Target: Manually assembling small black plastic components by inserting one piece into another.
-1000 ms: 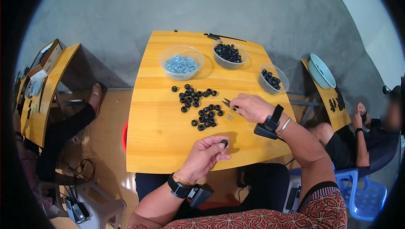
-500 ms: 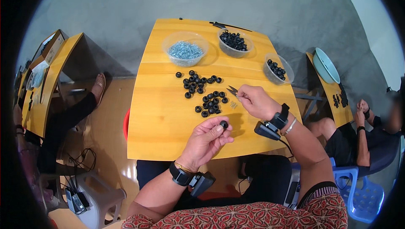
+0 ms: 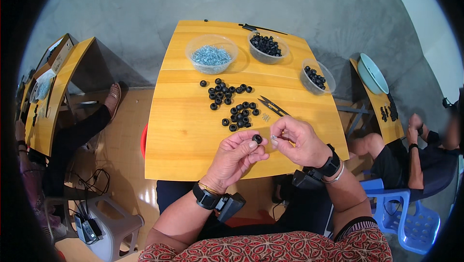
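Between the thumb and fingers of my left hand [image 3: 237, 153] is a small round black part [image 3: 257, 139] with a hole in its face. My right hand [image 3: 300, 141] pinches a tiny clear or silvery piece [image 3: 274, 137], too small to name, a short way right of the black part. Beyond my right hand, a pair of dark thread snips [image 3: 273, 106] lies on the table with its blades pointing away to the left. A little heap of tiny pale pieces [image 3: 266, 117] lies beside the snips. Several loose black round parts [image 3: 240, 113] are spread farther left.
On the wooden table [image 3: 179, 136] stand a clear bowl of pale blue pieces [image 3: 211, 56], a bowl of black parts [image 3: 266, 47] and a smaller tub of black parts [image 3: 315, 77]. A black-handled tool [image 3: 251, 28] lies at the back edge. Another person [image 3: 425, 151] sits at the right.
My right hand has let go of the snips and come back toward my left hand, now pinching a tiny piece. The left hand still holds the black part in nearly the same place.
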Available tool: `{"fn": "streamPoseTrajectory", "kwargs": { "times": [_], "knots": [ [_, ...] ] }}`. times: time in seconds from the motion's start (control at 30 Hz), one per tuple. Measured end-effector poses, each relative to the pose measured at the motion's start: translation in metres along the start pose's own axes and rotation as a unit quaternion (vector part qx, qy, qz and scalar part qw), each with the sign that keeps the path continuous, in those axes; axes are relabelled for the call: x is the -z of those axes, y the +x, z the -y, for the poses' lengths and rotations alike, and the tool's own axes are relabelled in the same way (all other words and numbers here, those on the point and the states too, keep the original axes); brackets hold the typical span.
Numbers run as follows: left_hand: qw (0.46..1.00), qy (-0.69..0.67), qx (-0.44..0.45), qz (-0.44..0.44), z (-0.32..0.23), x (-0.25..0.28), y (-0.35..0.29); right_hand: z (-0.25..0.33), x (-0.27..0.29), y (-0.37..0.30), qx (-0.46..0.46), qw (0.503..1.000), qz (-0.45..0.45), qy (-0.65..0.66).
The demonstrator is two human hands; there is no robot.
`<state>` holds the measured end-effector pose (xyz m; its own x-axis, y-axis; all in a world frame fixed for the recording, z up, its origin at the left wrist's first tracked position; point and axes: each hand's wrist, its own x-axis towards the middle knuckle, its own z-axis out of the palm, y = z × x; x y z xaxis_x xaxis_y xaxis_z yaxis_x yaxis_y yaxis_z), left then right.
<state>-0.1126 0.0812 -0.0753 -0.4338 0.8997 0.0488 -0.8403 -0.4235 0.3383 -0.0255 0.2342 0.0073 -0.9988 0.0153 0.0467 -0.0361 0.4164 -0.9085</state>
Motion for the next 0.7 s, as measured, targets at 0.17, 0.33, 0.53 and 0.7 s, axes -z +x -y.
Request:
{"fn": "streamPoseTrajectory", "kwargs": {
  "times": [0.17,0.33,0.53,0.7],
  "knots": [
    [0.999,0.039,-0.009,-0.022,0.002,-0.001,0.000,0.007,0.001,0.001,-0.018,0.998,0.001,-0.063],
    [0.993,0.104,-0.033,-0.054,0.008,-0.003,0.000,0.013,-0.003,0.005,0.084,0.974,-0.007,-0.211],
    [0.974,0.204,-0.071,-0.076,0.012,-0.001,0.000,0.013,-0.002,0.006,0.079,0.966,0.033,-0.244],
    [0.959,0.266,-0.082,-0.059,0.013,-0.001,0.001,0.017,0.002,0.007,0.075,0.959,0.054,-0.268]
  ]
}}
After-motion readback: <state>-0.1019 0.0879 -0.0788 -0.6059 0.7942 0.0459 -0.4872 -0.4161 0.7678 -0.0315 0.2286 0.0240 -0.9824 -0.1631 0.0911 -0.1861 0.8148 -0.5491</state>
